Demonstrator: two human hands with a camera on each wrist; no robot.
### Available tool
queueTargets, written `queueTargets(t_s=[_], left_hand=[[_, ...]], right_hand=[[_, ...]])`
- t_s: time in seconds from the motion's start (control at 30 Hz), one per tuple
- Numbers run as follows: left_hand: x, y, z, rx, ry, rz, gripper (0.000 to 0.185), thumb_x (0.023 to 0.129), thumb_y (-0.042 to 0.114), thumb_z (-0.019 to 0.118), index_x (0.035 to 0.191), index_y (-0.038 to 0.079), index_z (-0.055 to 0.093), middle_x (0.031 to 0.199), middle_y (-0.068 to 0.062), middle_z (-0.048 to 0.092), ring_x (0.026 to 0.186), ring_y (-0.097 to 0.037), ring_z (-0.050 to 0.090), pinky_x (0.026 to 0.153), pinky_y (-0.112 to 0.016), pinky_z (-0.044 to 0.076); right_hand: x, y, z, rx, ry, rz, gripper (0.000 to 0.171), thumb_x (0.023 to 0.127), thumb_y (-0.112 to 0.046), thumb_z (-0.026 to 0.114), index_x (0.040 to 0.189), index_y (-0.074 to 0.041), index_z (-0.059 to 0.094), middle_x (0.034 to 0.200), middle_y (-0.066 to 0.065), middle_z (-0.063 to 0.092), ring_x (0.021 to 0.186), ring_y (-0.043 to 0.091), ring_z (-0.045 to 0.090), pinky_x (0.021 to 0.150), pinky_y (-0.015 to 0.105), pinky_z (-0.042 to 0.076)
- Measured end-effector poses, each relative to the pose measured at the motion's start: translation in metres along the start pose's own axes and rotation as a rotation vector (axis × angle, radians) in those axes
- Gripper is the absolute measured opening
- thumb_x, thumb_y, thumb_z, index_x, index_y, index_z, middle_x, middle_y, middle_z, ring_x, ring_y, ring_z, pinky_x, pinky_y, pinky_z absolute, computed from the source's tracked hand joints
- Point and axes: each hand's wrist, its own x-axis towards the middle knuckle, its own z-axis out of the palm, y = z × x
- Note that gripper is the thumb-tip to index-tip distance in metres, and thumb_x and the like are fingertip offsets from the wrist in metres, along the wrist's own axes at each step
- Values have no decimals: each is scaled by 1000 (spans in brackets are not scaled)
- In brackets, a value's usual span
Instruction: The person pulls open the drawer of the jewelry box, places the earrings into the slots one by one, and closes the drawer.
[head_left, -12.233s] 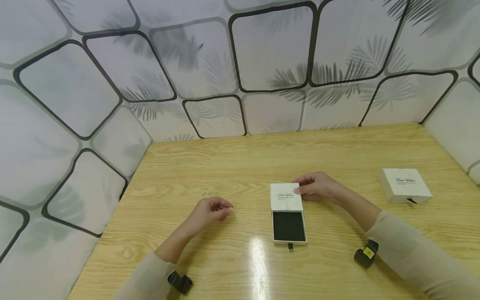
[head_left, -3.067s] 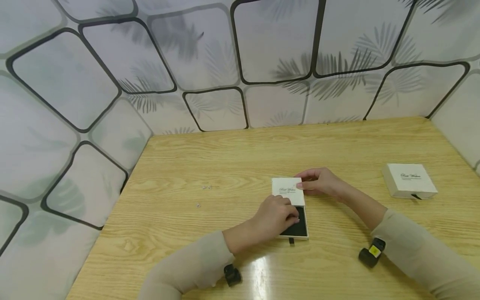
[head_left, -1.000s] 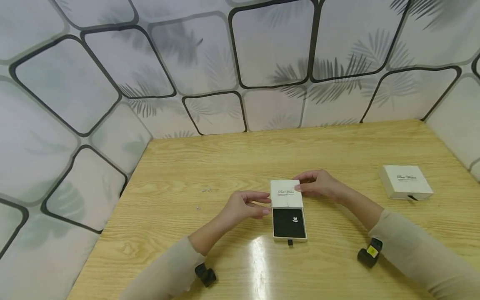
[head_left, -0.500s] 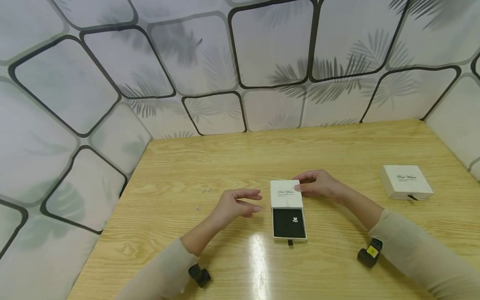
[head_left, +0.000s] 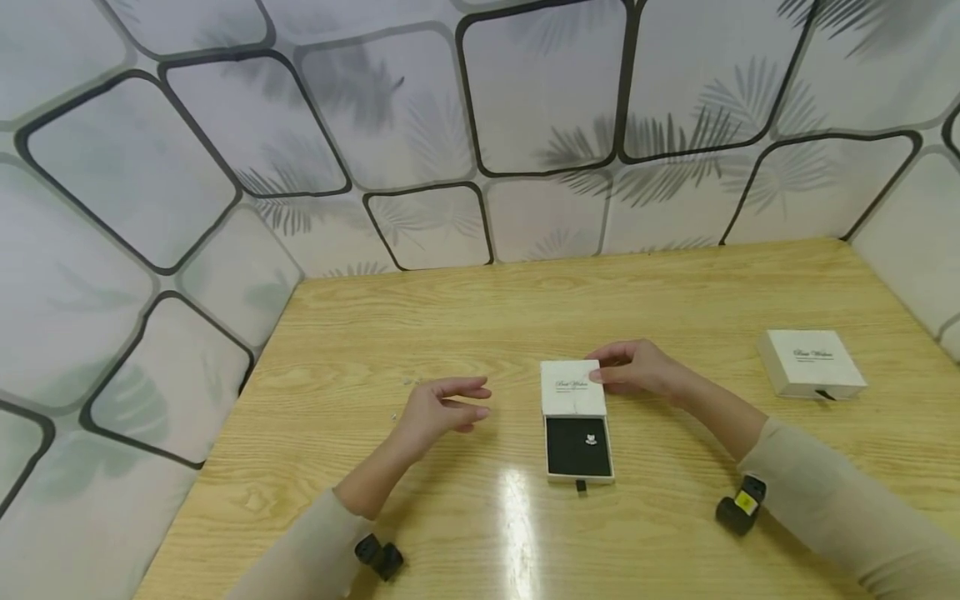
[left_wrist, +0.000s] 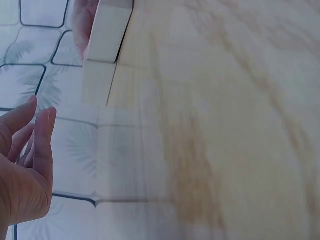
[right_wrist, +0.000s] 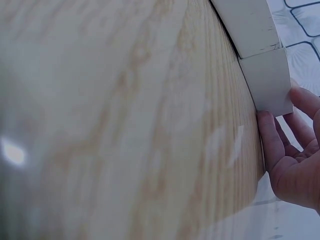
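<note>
A white drawer-style jewelry box (head_left: 572, 390) printed "Best Wishes" lies on the table with its drawer (head_left: 580, 478) pulled out toward me. On the drawer's black insert (head_left: 566, 454) sits a small silvery bear-shaped piece (head_left: 591, 439), like an earring. My right hand (head_left: 641, 368) holds the box's far right corner, thumb on the sleeve and fingers behind it; the right wrist view shows the fingertips against the box end (right_wrist: 267, 82). My left hand (head_left: 435, 410) hovers left of the box, fingers loosely extended, nothing visible between them. Beside it lie tiny silvery pieces (head_left: 393, 416), too small to identify.
A second white "Best Wishes" box (head_left: 813, 363), shut, with a black pull tab, stands at the table's right. The wooden table (head_left: 660, 292) ends at a patterned curtain (head_left: 547, 108) behind and at the sides. A light glare crosses the table's front.
My left hand, over the drawer about three seconds ago, has drawn back leftward toward the tiny pieces. The silvery piece now shows on the black insert. My right hand stays on the box.
</note>
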Motion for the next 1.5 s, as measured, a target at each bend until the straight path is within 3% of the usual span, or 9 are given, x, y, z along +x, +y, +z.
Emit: queueTargets(t_s=[0.23,0.63,0.93,1.3,1.5], left_hand=[[-7,1,-18,23,57,22,51,83,10,72,130,-1,55,118,-18,64,90,-22,69,73,-39,58],[-21,-4,-37,11,153,4,51,85,10,71,132,-1,53,113,-16,66,84,-13,69,69,-32,58],[-28,-9,-50,-32,226,-22,45,88,4,66,130,-6,52,91,3,68,73,-11,69,67,-30,58],[-37,-10,-67,-41,328,-25,45,87,7,67,126,-11,53,86,3,65,72,-13,69,67,-32,59],[-41,-13,-73,-15,350,-31,45,86,6,69,124,-12,54,84,3,64,69,-12,69,65,-29,58]], right_hand=[[1,0,-1,9,2,-1,55,84,-21,73,127,7,54,113,13,62,94,12,63,83,30,55],[0,0,0,27,5,2,56,84,-21,73,127,8,53,109,11,63,92,10,62,83,28,55],[0,0,1,31,4,-1,54,83,-20,74,125,8,54,106,9,64,92,11,63,82,29,55],[0,0,1,18,5,14,54,84,-20,73,126,7,54,109,12,62,91,12,63,82,29,56],[0,-1,1,29,2,14,54,84,-19,73,126,7,54,108,11,62,92,11,63,82,30,55]])
